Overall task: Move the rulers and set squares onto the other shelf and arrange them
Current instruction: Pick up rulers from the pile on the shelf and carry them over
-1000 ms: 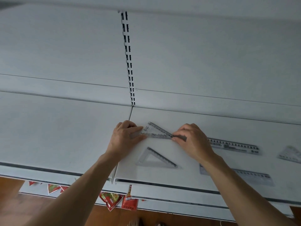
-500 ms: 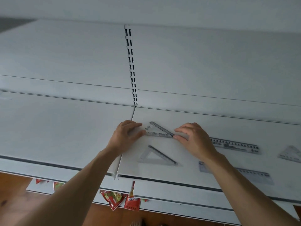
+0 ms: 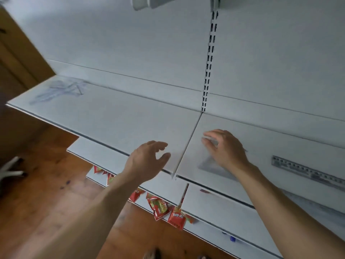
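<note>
My right hand (image 3: 226, 149) hovers low over the right shelf (image 3: 280, 144), its curled fingertips pinching a clear set square (image 3: 210, 142) that is blurred. A second clear set square (image 3: 211, 166) lies flat under that wrist. A grey ruler (image 3: 306, 171) lies further right, and another blurred ruler (image 3: 317, 204) sits near the shelf's front edge. My left hand (image 3: 149, 161) floats above the left shelf (image 3: 121, 118) beside the seam, fingers spread and holding nothing. A pile of clear rulers and set squares (image 3: 59, 90) rests at the left shelf's far left end.
A slotted upright (image 3: 209, 62) runs up the back panel above the seam between the shelves. Red snack packets (image 3: 164, 208) hang below the shelf's front edge, above a lower shelf (image 3: 233, 219). Wooden floor (image 3: 46, 193) lies to the left.
My left hand has let go of the set square and moved left over the left shelf. My right hand keeps the set square. The view has swung left, showing the pile.
</note>
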Demonstrator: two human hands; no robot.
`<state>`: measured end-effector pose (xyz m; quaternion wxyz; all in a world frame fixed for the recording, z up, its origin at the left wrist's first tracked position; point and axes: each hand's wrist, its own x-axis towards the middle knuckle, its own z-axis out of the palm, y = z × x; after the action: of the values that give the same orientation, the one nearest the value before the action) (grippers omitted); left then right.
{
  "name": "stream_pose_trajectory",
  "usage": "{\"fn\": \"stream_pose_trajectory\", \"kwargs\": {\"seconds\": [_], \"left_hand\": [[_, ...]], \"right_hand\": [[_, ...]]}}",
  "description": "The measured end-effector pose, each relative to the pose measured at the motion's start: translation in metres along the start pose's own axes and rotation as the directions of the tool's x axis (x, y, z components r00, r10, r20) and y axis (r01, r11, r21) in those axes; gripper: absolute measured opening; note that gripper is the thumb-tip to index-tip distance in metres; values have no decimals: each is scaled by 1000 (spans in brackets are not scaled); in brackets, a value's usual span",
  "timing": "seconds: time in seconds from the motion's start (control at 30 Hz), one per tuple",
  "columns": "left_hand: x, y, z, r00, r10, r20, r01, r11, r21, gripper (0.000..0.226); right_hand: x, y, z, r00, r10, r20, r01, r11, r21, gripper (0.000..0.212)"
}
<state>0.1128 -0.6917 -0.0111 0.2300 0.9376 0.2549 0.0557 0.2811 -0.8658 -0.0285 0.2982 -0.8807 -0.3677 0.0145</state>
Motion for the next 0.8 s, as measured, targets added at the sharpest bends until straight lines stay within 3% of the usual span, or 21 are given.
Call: {"fn": "stream_pose_trajectory", "kwargs": {"seconds": [0.23,0.57,0.8], "left_hand": [[-59,-94,-64,991,-116,-62,121,989,85,41],[-139,-294,-167,935,-313,-165,331,939,91,40],[-137,-374,-204,922,-338,-188,354,934,59,42]], "right_hand": [[15,-111,57,978,-127,164,134,990,-35,41],[25,-332,185,925,-241,293,246,969,20,48],[53,-404,234,906,-227,356,252,967,-24,50]]}}
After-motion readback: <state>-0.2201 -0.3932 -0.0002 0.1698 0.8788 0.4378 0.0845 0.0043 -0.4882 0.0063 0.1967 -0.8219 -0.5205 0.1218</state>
